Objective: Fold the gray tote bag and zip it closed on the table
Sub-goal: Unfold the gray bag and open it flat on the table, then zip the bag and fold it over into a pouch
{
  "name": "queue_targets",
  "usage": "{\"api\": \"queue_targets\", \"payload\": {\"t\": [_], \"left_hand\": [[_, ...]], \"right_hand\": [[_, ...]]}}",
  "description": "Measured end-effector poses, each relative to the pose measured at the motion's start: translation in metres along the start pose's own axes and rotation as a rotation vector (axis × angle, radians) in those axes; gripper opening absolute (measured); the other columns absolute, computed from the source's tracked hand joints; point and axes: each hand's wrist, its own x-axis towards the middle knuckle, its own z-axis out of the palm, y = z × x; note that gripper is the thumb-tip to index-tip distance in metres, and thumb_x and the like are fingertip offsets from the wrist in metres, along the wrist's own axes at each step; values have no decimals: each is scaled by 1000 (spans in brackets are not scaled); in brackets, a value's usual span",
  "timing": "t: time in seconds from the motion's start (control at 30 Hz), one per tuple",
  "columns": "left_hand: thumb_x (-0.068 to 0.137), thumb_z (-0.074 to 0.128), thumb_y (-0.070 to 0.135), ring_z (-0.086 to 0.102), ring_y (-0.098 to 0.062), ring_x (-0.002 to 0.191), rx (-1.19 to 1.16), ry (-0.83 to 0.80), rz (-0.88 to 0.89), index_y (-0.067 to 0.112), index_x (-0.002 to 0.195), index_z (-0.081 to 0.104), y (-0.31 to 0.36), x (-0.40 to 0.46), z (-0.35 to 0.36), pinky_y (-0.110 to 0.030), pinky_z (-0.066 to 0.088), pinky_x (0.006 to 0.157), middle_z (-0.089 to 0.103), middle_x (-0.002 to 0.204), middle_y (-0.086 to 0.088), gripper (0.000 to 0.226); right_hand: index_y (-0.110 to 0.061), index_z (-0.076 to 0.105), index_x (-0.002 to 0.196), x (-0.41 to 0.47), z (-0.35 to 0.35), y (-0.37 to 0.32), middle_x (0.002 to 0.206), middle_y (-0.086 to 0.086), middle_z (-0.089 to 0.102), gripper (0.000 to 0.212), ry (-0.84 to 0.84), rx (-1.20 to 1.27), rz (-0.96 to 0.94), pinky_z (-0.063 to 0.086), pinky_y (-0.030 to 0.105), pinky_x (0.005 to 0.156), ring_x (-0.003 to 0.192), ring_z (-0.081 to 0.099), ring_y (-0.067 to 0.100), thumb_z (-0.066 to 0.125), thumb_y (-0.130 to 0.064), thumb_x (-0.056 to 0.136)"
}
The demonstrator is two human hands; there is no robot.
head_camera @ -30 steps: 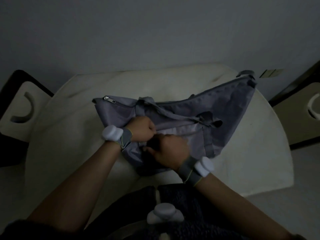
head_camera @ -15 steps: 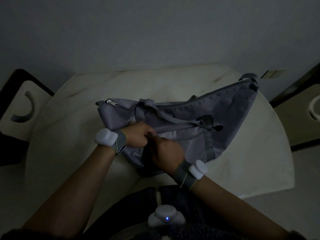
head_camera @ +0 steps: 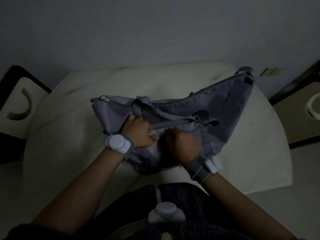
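Note:
The gray tote bag (head_camera: 216, 108) lies rumpled across the white table (head_camera: 69, 135), its right end stretching to the far right corner. A metal zipper pull (head_camera: 106, 99) sits at the bag's far left end. The straps (head_camera: 204, 118) lie twisted over its middle. My left hand (head_camera: 138, 131) grips a bunch of the bag's fabric near the left strap base. My right hand (head_camera: 181, 144) is closed on the fabric at the bag's near edge, next to a paler lining. Both hands nearly touch. The fingertips are buried in cloth.
The room is dim. A chair (head_camera: 19, 103) stands at the table's left and another chair (head_camera: 304, 108) at its right. A wall rises just behind the table. A small white device (head_camera: 166, 213) sits on my chest at the bottom.
My left hand has shifted up and left along the bag toward the strap base. My right hand has moved slightly forward. The bag's near fabric has bunched more between them.

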Motion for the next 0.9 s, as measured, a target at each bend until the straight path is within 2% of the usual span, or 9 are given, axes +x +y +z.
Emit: {"api": "queue_targets", "payload": {"t": [0.1, 0.3, 0.4, 0.57, 0.67, 0.77, 0.83, 0.9], "left_hand": [[79, 47, 64, 56, -24, 87, 11, 11, 0, 23, 67, 57, -2, 0, 2, -40, 33, 87, 64, 81, 1, 43], [77, 44, 62, 57, -24, 81, 17, 32, -12, 22, 64, 58, -9, 1, 7, -38, 34, 81, 62, 73, 1, 45], [74, 38, 65, 57, -23, 80, 12, 32, -34, 22, 62, 58, -10, 3, 8, -39, 34, 82, 63, 71, 2, 49], [72, 34, 67, 56, -23, 82, 66, 47, -19, 24, 61, 56, -10, 6, 7, -38, 28, 78, 63, 72, 2, 49], [69, 35, 71, 56, -24, 90, 135, 49, -15, 26, 81, 66, -23, 30, -5, -38, 23, 80, 68, 89, -1, 56], [71, 40, 73, 53, -26, 100, 251, 76, -55, 24, 100, 67, -35, 60, -25, -44, 24, 90, 67, 103, -5, 63], [76, 47, 69, 50, -30, 109, 286, 113, -88, 19, 105, 65, -38, 77, -33, -47, 27, 96, 64, 112, -9, 61], [79, 51, 64, 47, -32, 114, 270, 109, -147, 15, 109, 64, -41, 90, -35, -47, 28, 98, 62, 117, -12, 59]], "right_hand": [[-9, 62, 101, 1, -9, 22, 84, 14, 68, 25, 25, -48, 49, 39, 34, 54, 72, 63, 34, 50, -30, 94], [-7, 56, 92, 3, -26, 50, 80, 15, 65, 25, 69, -95, 149, 35, 32, 52, 69, 61, 35, 49, -31, 95], [-10, 57, 96, 6, -32, 66, 76, 13, 65, 21, 128, -139, 168, 32, 31, 50, 63, 60, 35, 49, -30, 96], [-10, 56, 91, 14, -28, 82, 71, 13, 63, 22, 159, -159, 173, 31, 30, 49, 58, 60, 35, 48, -29, 97], [-7, 54, 91, 18, -34, 87, 72, 15, 63, 25, 174, -105, 227, 32, 30, 51, 62, 60, 37, 50, -31, 97], [-10, 53, 85, 16, -38, 97, 77, 14, 64, 26, 195, -54, 260, 34, 31, 53, 67, 61, 37, 56, -35, 93], [-13, 56, 83, 8, -24, 96, 80, 12, 67, 23, 113, -46, 190, 42, 33, 55, 72, 64, 35, 57, -34, 90], [-20, 66, 91, -4, 0, 88, 90, 5, 70, 20, -51, 51, 87, 50, 34, 64, 81, 66, 27, 56, -37, 87]]}}
